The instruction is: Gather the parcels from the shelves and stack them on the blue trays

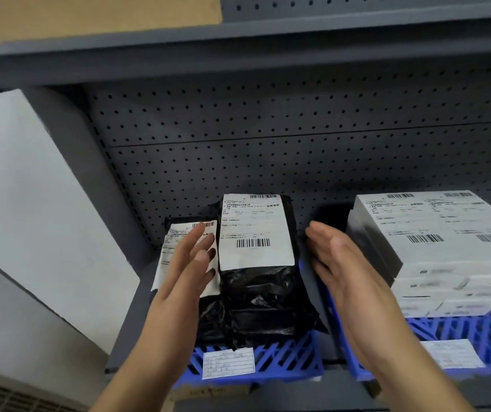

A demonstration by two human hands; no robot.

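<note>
We face a grey shelf with a perforated back. On it stand two blue trays: the right tray carries a stack of white boxes, the left tray carries black bag parcels with white labels. Our left hand is flat, fingers straight, over the left parcel's label; whether it touches we cannot tell. Our right hand is open too, beside the parcels, holding nothing.

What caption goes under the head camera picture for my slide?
Open left hand and right hand flank black-bagged parcels on a blue tray, beside stacked white boxes.
</note>
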